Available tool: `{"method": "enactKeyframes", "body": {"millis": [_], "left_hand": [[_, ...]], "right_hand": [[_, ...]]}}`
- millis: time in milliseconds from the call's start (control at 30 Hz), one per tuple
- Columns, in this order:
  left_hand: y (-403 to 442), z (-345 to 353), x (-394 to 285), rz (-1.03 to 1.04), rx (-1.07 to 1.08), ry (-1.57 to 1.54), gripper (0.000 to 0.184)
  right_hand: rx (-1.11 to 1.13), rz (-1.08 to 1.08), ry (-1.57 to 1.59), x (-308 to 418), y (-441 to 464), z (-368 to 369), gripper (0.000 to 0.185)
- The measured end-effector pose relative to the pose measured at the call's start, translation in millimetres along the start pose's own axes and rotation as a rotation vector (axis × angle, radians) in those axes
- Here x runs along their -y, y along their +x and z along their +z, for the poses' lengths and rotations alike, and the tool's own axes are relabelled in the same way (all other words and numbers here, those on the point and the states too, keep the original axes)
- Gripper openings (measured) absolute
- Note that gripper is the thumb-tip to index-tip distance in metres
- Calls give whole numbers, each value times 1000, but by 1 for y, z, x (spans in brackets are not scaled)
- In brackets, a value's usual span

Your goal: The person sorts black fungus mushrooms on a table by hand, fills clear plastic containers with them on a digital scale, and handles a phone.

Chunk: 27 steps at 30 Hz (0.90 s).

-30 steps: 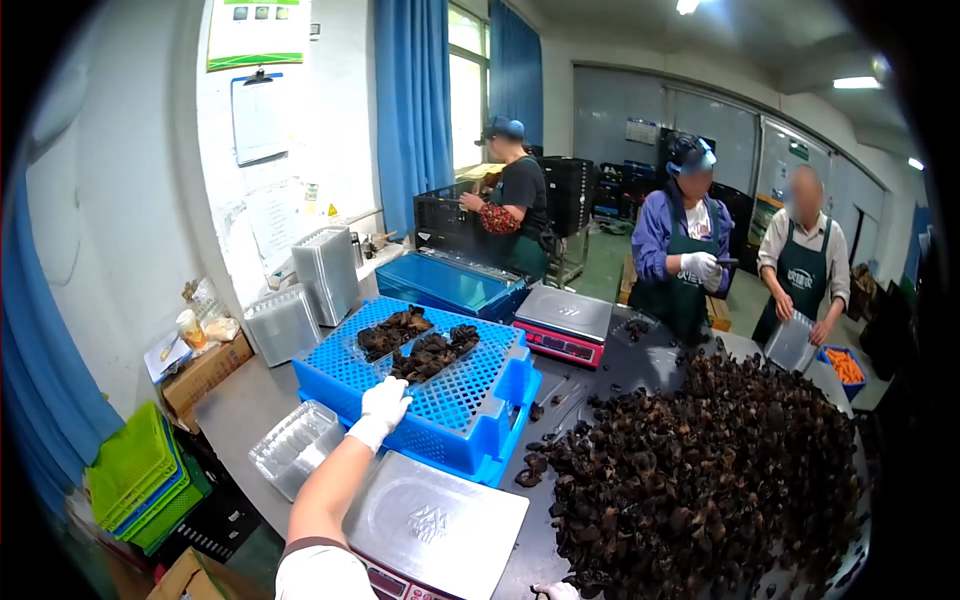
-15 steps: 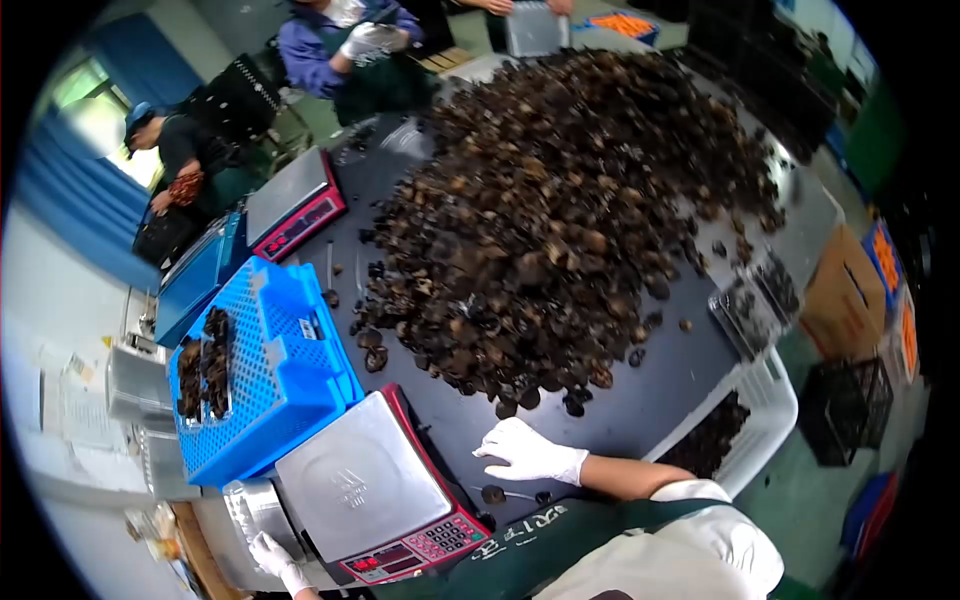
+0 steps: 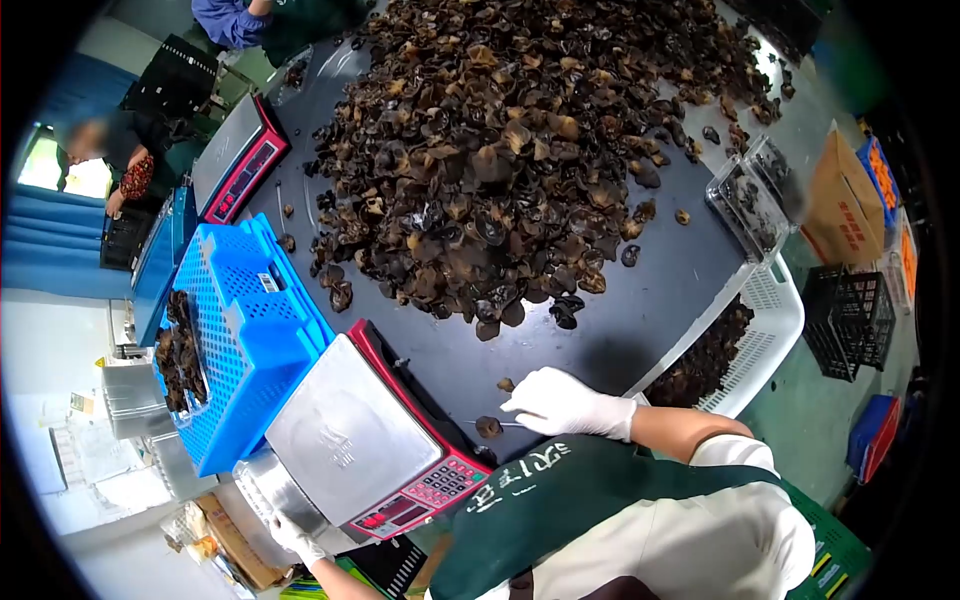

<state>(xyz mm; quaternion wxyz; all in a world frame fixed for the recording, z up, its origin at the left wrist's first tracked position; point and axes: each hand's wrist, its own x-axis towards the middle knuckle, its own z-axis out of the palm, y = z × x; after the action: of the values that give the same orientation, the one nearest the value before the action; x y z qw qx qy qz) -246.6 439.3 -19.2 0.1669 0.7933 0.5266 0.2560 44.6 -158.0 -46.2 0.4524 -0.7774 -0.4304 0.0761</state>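
Note:
My right hand (image 3: 565, 403), in a white glove, hangs over the dark tabletop with its fingers loosely bent and nothing visible in them. Close to its fingertips lie two loose pieces of black wood ear fungus (image 3: 488, 427). My left hand (image 3: 295, 537), also gloved, grips the near edge of a stack of clear plastic trays (image 3: 272, 488) at the lower left; part of its fingers is hidden. Between my hands stands a red-edged scale (image 3: 350, 430) with a bare metal plate. Beyond them rises a large heap of wood ear fungus (image 3: 480, 170).
A filled clear tray (image 3: 182, 355) sits on an upturned blue crate (image 3: 240, 330) at the left. A second scale (image 3: 235, 160) stands behind it. At the right are clear trays (image 3: 745, 200) and a white basket (image 3: 770, 345) holding dark fungus. Co-workers stand at the far side.
My view has tipped downward and shifted, so the heap sits higher in view. My right hand has come nearer to the loose pieces by the table's front edge. My left hand stays at the trays.

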Motion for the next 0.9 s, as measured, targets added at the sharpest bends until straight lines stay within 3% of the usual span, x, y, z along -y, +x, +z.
{"method": "enactKeyframes", "body": {"millis": [67, 133, 167, 267, 333, 433, 467, 500, 533, 600, 667, 733, 800, 867, 900], "left_hand": [[6, -2, 1, -116, 48, -166, 28], [12, -6, 1, -209, 76, -239, 28], [14, -6, 0, -245, 84, -260, 28], [19, -8, 0, -315, 95, -297, 28], [20, -5, -1, -344, 59, -326, 28], [-3, -9, -35, -242, -171, -454, 26], [-12, -11, -51, -141, -345, -564, 26], [5, -13, -23, -64, -566, -244, 26], [-5, -16, -40, -32, -745, 94, 27], [-40, -26, -112, -91, -759, -66, 28], [-84, -28, -162, -41, -695, -51, 29], [-125, -21, -195, 494, -497, -185, 16], [-161, -14, -213, 783, -259, -14, 18], [-176, -11, -224, 882, 158, 15, 27], [-178, -9, -223, 918, 241, 114, 29]], "right_hand": [[170, -58, -20, 7, 7, 16, 28], [102, -132, -261, 18, 15, 33, 36], [234, -67, -314, 27, 22, 35, 42], [261, -38, -461, 26, 24, 44, 45], [199, -45, -378, 21, 23, 46, 20], [15, -31, -227, 3, 16, 34, 7], [-58, -50, -205, -6, 13, 28, 7], [-97, -50, -114, -15, 10, 21, 7], [-137, -46, -25, -23, 8, 14, 9], [-133, -55, -14, -32, 3, 0, 11], [-121, -17, 57, -29, 3, -9, 17], [-96, 31, 123, -23, 8, -8, 16], [-75, 71, 188, -13, 13, -9, 15], [130, 113, 77, 0, 11, -10, 6], [185, 78, 24, 2, 6, -6, 5]]}}
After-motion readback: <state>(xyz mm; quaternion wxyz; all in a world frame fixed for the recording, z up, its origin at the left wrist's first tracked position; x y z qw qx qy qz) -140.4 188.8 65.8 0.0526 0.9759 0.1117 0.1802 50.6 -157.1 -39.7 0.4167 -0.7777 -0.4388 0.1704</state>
